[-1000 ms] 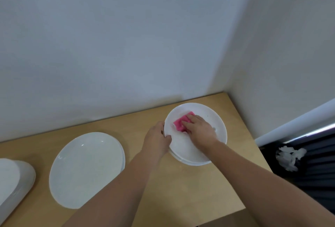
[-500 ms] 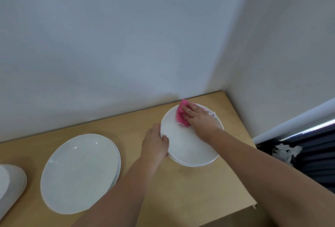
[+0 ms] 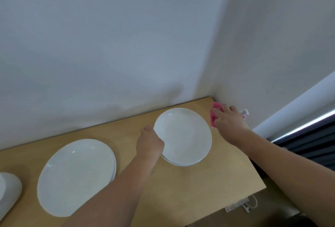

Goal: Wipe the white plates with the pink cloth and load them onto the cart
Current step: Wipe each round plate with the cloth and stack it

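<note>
A small stack of white plates (image 3: 183, 136) sits on the wooden table (image 3: 208, 181) near its far right corner. My left hand (image 3: 149, 142) grips the top plate's left rim. My right hand (image 3: 229, 119) lies over the pink cloth (image 3: 213, 113) on the table, right of the plates, in the corner by the wall. The fingers lie spread over the cloth. A larger stack of white plates (image 3: 76, 176) lies at the left. No cart is in view.
More white dishes (image 3: 9, 190) show at the left edge. Walls close the table's back and right. A white cable and plug (image 3: 244, 206) hang below the table's right front corner. A dark area with a bright strip (image 3: 308, 136) lies to the right.
My right hand carried the pink cloth off the plate and to the right, down onto the table in the corner. My left hand keeps its hold on the plate's rim.
</note>
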Demonstrator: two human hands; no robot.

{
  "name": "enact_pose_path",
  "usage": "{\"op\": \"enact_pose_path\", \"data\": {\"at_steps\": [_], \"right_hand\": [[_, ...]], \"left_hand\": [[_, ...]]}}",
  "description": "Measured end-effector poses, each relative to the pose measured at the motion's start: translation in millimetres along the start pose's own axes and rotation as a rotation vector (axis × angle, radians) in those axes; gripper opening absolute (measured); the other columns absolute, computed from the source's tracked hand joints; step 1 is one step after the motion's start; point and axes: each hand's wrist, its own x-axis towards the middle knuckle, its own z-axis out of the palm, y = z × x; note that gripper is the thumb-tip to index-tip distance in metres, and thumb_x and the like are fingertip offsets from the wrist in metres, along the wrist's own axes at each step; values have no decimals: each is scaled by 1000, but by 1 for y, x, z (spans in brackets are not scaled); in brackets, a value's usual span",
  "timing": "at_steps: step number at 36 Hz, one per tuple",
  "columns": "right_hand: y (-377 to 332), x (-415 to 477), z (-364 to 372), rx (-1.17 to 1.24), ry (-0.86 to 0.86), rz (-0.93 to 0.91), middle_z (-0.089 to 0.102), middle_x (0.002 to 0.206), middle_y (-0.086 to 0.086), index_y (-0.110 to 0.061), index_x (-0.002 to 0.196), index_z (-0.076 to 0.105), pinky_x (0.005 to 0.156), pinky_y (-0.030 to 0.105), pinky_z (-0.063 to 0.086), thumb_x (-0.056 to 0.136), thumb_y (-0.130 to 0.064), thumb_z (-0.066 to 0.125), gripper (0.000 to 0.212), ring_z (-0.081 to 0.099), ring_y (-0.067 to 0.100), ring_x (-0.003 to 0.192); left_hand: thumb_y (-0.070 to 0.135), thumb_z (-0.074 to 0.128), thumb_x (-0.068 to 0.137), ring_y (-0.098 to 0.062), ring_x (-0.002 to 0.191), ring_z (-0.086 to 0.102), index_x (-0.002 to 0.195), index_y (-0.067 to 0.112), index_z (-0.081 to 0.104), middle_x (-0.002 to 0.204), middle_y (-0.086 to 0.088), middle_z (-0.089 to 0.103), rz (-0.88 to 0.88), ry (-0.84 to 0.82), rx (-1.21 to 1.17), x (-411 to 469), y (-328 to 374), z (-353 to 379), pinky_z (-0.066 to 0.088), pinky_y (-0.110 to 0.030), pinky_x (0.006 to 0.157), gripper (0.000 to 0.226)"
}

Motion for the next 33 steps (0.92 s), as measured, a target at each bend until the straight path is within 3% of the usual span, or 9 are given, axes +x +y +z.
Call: {"op": "enact_pose_path", "data": {"at_steps": [6, 8, 10, 13, 16, 19, 21, 27, 33], "right_hand": [[1, -10, -2, 245, 20, 105, 47, 135, -4, -25, 103, 68, 92, 35, 35, 83, -9, 47, 33, 37, 27, 121], [3, -13, -3, 445, 119, 164, 50, 135, -3, -24, 97, 71, 91, 37, 40, 79, -2, 50, 35, 43, 30, 117], [3, -17, -6, 741, 320, 188, 63, 119, -1, -15, 81, 72, 82, 39, 49, 78, 8, 55, 29, 55, 32, 101], [0, -26, -14, 1178, 468, 260, 65, 98, -26, -19, 80, 73, 75, 25, 53, 81, 10, 57, 33, 64, 4, 87], [-6, -30, -24, 1545, 424, 441, 66, 85, -33, -45, 82, 68, 63, 6, 47, 82, 7, 60, 53, 62, -7, 68], [-11, -26, -28, 1768, 333, 532, 68, 65, -10, -42, 87, 71, 40, 21, 41, 79, -1, 65, 42, 54, 7, 48], [-19, -21, -34, 1935, 306, 528, 63, 57, -4, -29, 86, 72, 38, 24, 36, 76, 1, 67, 31, 49, 17, 42], [-50, -4, -59, 2570, 106, 324, 72, 95, 11, -12, 102, 71, 59, 32, 54, 70, -4, 68, 33, 69, 21, 79], [-88, 8, -85, 2627, -105, 169, 72, 98, 9, -8, 115, 62, 57, 27, 54, 75, -1, 59, 41, 69, 17, 77]], "left_hand": [[3, 49, 85, -29, 90, 58, 113, 5, 49, 105, -10, 61, 3, -20, -47, 3, 6, -9, 43, -31, 66, 28], [1, 47, 86, -26, 80, 58, 112, 4, 47, 97, -9, 58, 1, -32, -126, 4, 9, -12, 44, -30, 57, 27], [2, 45, 87, -20, 71, 58, 109, 6, 47, 92, -6, 56, -5, -41, -226, 3, 10, -16, 47, -28, 46, 23], [4, 46, 89, -20, 67, 63, 103, 11, 47, 90, -6, 58, 20, -17, -319, 0, 8, -23, 57, -33, 50, 15], [8, 48, 91, -22, 71, 65, 101, 12, 46, 89, -6, 60, 36, 31, -355, -3, -4, -32, 59, -38, 57, 10], [9, 49, 92, -22, 73, 66, 95, 17, 45, 91, -6, 63, 24, 108, -394, -8, -22, -47, 56, -33, 55, 10], [7, 50, 93, -22, 74, 67, 94, 17, 44, 93, -6, 62, -10, 145, -466, -12, -36, -59, 58, -35, 55, 12], [5, 51, 94, -20, 80, 66, 110, 8, 46, 97, -3, 61, -99, 260, -580, -28, -88, -92, 57, -29, 48, 17], [7, 51, 93, -24, 87, 67, 110, 14, 47, 101, -3, 63, -183, 350, -612, -48, -146, -121, 60, -32, 54, 19]]}}
